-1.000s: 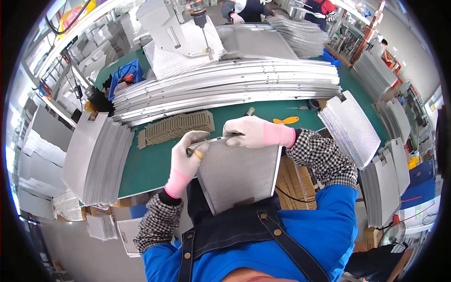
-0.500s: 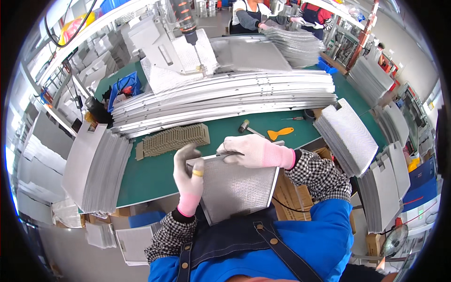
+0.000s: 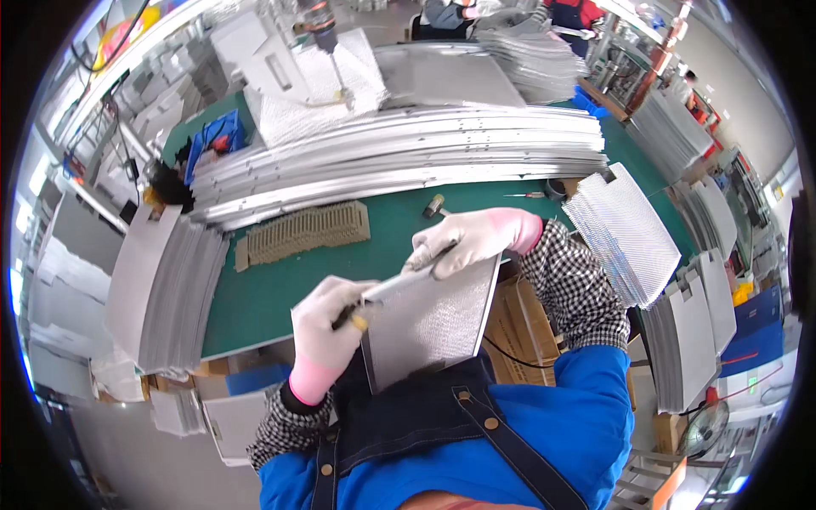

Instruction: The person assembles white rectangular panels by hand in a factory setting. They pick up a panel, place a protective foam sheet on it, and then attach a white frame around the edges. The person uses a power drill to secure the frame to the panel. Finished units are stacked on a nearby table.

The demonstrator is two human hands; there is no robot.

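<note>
A silver mesh filter panel with a thin metal frame leans against my apron at the table's front edge. My left hand, in a white glove with a pink cuff and a yellow band on one finger, is closed on its upper left corner. Along the top edge, near the upper right corner, my right hand pinches the frame between thumb and fingers. Its glove hides part of that edge. Just beyond the right hand lies a hammer, its handle partly covered.
A row of tan corrugated pieces lies on the green table. Long metal strips are piled behind it. Panel stacks stand at left and right. A drill hangs above. A screwdriver lies far right; co-workers stand beyond.
My left hand has gone from raised, parted fingers to a grip on the panel's corner. My right hand has tilted the top edge up at the right. The yellow scraper is now hidden.
</note>
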